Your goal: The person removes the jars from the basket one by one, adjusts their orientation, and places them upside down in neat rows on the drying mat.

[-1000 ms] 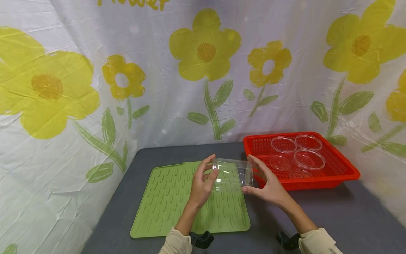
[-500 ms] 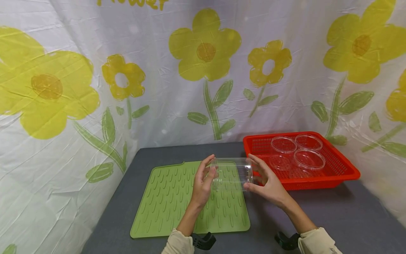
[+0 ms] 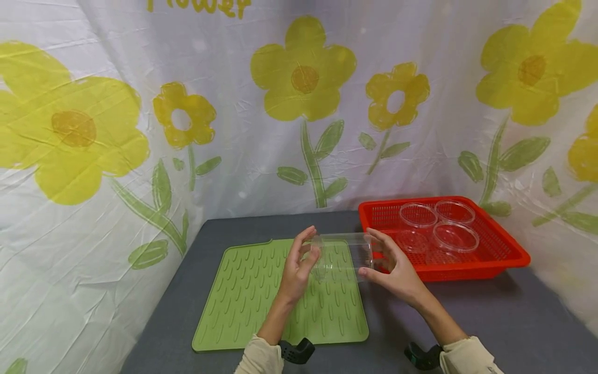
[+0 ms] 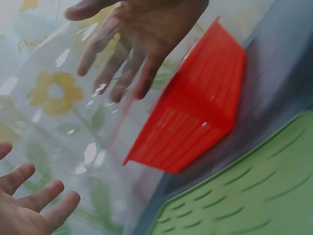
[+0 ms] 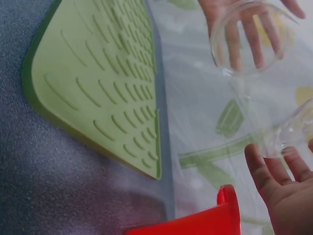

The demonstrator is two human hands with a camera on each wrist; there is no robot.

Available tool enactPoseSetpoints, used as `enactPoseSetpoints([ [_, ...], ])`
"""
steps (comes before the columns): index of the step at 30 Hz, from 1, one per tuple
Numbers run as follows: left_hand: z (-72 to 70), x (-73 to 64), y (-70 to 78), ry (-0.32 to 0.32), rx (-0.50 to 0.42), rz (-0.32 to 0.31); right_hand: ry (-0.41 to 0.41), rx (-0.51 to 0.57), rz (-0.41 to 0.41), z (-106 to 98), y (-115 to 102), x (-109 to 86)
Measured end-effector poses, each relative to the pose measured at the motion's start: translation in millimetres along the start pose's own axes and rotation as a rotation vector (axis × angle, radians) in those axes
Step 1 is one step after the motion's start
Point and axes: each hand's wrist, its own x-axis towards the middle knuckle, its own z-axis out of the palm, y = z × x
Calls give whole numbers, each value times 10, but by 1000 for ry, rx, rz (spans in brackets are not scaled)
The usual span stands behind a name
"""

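1. Head view, the grip. A clear cylindrical container (image 3: 343,257) lies on its side between the two hands, its long axis running nearly level from one to the other. The left hand (image 3: 296,266) holds one end between thumb and fingers; the right hand (image 3: 398,271) holds the opposite end in the same manner, thumb low and fingers behind.

2. Head view, the surroundings. The container is seen against the upper right part of a ribbed green mat (image 3: 252,296), which lies on the grey table (image 3: 467,311). Just beyond the right hand, a red basket (image 3: 511,249) carries three further clear containers (image 3: 454,238), standing upright. A white curtain (image 3: 243,171) with yellow flowers forms the backdrop.

3. Left wrist view. The left hand appears at lower left, fingers spread and slightly bent, the right hand at the top; the transparent wall fills the space between them, marked chiefly by bright reflections. Its outline is hard to trace.

4. Right wrist view. One round end lies before the fingers of the left hand; the other meets the fingertips of the right hand, whose thumb cannot be made out. The container is raised clear of the mat.
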Motion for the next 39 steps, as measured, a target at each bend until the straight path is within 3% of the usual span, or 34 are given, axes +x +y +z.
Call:
enactPoseSetpoints([
  [6, -105, 48, 110, -29, 199, 77, 9, -25, 11, 6, 8, -10],
  [13, -72, 103, 262, -161, 512, 209, -7, -110, 5, 52, -13, 20],
  [16, -32, 104, 279, -201, 606, 240, -23, -116, 2, 73, -14, 31],
  [26, -11, 92, 227, -242, 713, 249, -51, -128, -6, 97, -26, 68],
  [32, -23, 81, 218, -256, 777, 287, -57, -173, -12, 127, -52, 97],
  [39, -28, 53, 174, -281, 826, 253, -66, -235, -6, 179, -61, 114],
])
